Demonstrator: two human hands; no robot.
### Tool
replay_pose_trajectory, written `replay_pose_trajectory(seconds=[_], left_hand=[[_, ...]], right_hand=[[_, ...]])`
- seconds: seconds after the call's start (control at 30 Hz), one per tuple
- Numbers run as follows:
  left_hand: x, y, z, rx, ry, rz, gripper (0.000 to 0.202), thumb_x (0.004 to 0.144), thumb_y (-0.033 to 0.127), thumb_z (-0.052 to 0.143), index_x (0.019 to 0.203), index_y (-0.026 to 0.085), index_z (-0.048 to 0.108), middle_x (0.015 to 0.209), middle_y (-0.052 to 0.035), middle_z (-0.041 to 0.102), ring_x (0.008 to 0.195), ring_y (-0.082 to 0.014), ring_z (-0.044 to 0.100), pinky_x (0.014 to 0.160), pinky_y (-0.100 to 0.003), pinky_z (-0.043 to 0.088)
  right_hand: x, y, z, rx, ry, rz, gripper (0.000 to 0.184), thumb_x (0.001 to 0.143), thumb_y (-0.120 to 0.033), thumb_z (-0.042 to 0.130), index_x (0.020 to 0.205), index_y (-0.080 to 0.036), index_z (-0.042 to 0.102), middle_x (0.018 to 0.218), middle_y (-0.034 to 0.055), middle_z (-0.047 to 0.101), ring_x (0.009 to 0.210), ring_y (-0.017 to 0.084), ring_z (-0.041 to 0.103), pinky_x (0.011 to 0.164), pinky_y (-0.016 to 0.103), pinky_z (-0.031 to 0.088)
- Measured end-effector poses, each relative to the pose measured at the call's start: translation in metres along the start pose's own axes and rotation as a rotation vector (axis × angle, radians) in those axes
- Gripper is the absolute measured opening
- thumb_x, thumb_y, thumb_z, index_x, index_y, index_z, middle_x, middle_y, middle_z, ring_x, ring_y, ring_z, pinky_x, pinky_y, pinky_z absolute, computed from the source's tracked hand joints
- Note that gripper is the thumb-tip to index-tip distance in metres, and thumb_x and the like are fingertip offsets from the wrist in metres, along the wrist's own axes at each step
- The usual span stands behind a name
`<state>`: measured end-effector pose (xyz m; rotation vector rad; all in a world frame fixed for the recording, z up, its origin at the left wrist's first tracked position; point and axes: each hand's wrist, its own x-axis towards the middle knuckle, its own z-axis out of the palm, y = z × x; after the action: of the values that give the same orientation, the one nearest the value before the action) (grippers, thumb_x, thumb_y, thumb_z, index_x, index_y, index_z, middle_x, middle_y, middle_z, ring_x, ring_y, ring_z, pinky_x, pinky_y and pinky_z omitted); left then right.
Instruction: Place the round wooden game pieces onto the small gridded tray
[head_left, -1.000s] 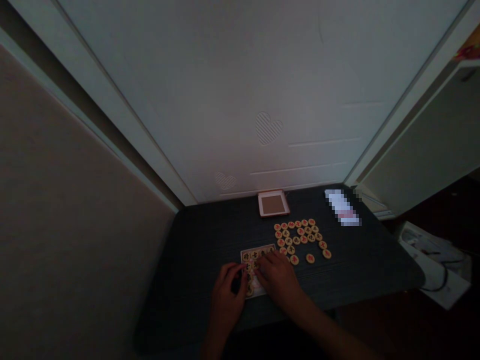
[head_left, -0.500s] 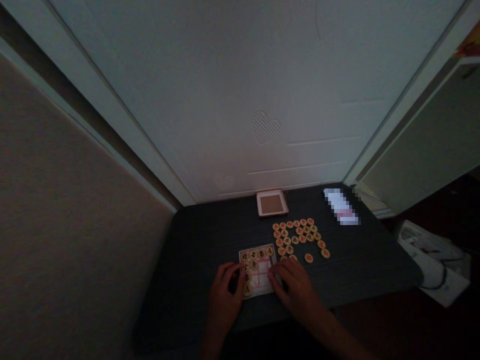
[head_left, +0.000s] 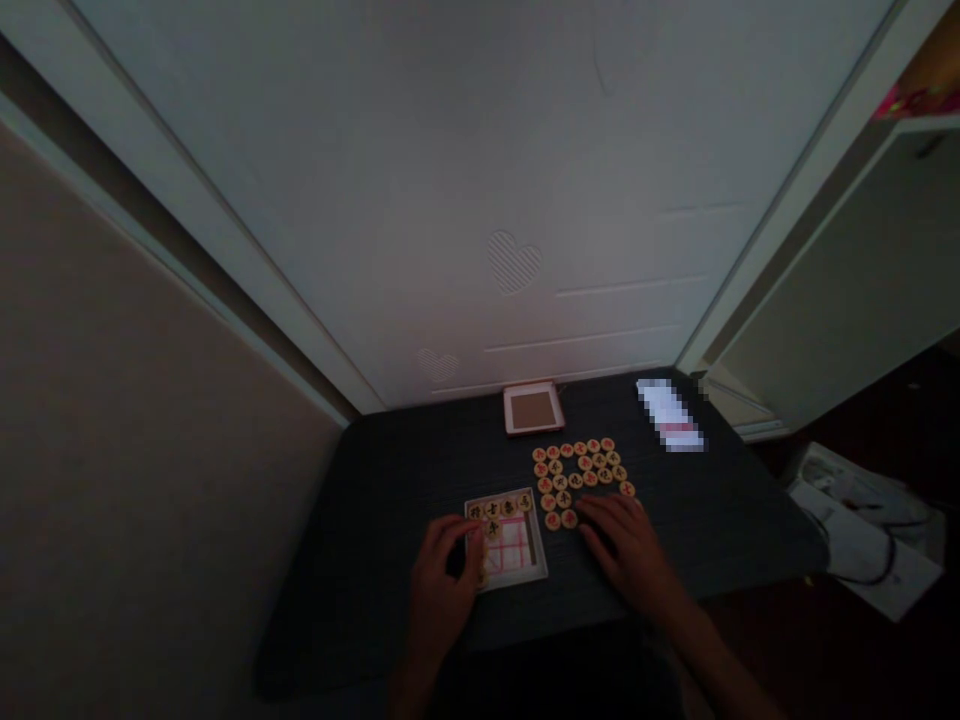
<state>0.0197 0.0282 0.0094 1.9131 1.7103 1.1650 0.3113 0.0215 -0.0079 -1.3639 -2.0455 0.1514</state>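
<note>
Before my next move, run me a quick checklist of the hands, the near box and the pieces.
1. Left hand at the near box's left side: ok.
2. Room on the printed grid: ok, bare squares show.
3. Far row of boxed pieces face up: ok, four show characters.
4. Pieces behind the left hand lying flat: cannot tell, partly hidden.
5. Right hand gripping a loose piece: cannot tell, its fingertips are among the loose pieces.

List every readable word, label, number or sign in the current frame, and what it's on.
"将" (likely): first disc from left, top row of the open box.
"士": second disc, same row.
Too blurred to read surely: other boxed discs; loose discs.
Pixelated, unreadable: bright rectangular item.
No brand or number legible.
</note>
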Motion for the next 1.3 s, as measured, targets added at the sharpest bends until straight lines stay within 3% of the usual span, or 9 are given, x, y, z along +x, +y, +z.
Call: replay_pose_trajectory(seconds=[0.2,0.53,0.93,1.3], left_hand=[[-0.003,0.008,-0.002,-0.006,0.027,0.026,0.021,0.095,0.038,0.059,0.096,0.024,0.073,0.103,-0.0073,0.067,0.094,-0.0239,0.068,0.086,-0.04,0.058],[-0.009,-0.005,-0.006,0.037,0.039,0.006,0.026,0.095,0.043,0.059,0.094,0.022,0.073,0.1,-0.0075,0.068,0.091,-0.0243,0.068,0.081,-0.039,0.059],[-0.01,-0.009,-0.008,0.025,0.03,-0.024,0.026,0.095,0.043,0.058,0.095,0.022,0.074,0.1,-0.0073,0.068,0.092,-0.0242,0.069,0.082,-0.039,0.059],[-0.011,-0.008,-0.01,0.038,0.061,-0.018,0.03,0.094,0.048,0.058,0.092,0.023,0.075,0.098,-0.0073,0.07,0.089,-0.0245,0.071,0.078,-0.038,0.06]], right_hand=[[0.02,-0.007,-0.002,0.012,-0.11,-0.034,0.032,0.1,-0.025,0.058,0.131,-0.027,0.065,0.129,0.0051,0.072,0.122,0.028,0.06,0.106,0.05,0.048],[0.012,0.006,-0.009,-0.046,-0.157,0.018,0.032,0.101,-0.029,0.057,0.131,-0.03,0.064,0.13,0.0051,0.071,0.123,0.028,0.06,0.105,0.051,0.044],[0.019,0.006,0.001,-0.052,-0.037,0.084,0.015,0.099,-0.025,0.059,0.107,-0.024,0.072,0.109,0.0069,0.075,0.104,0.026,0.066,0.096,0.044,0.046],[0.027,0.005,0.004,-0.088,-0.069,0.114,0.013,0.098,-0.024,0.06,0.1,-0.025,0.073,0.101,0.0059,0.075,0.098,0.027,0.065,0.091,0.042,0.045]])
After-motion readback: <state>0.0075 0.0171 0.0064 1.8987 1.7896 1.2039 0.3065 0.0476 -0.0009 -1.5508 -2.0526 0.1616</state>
